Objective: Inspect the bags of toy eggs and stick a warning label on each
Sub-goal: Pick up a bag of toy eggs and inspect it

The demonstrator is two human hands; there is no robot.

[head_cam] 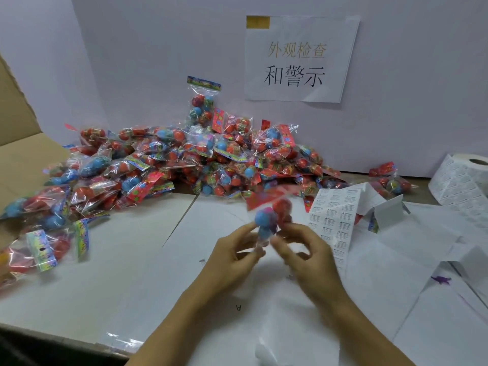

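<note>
Crinkly egg bag [266,215] between 2 hands

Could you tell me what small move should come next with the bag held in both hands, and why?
Probably reach the right hand to the label sheet beside it: both it and the left hand grip the bag, and no label shows on it.

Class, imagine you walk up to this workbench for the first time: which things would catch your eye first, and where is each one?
First comes the big heap of bagged toy eggs, red and blue, piled against the back wall and spilling left. Next, at centre front, the left hand and right hand hold one blurred bag up between them. Then the paper sign with large characters on the wall, and the label roll at far right.
</note>
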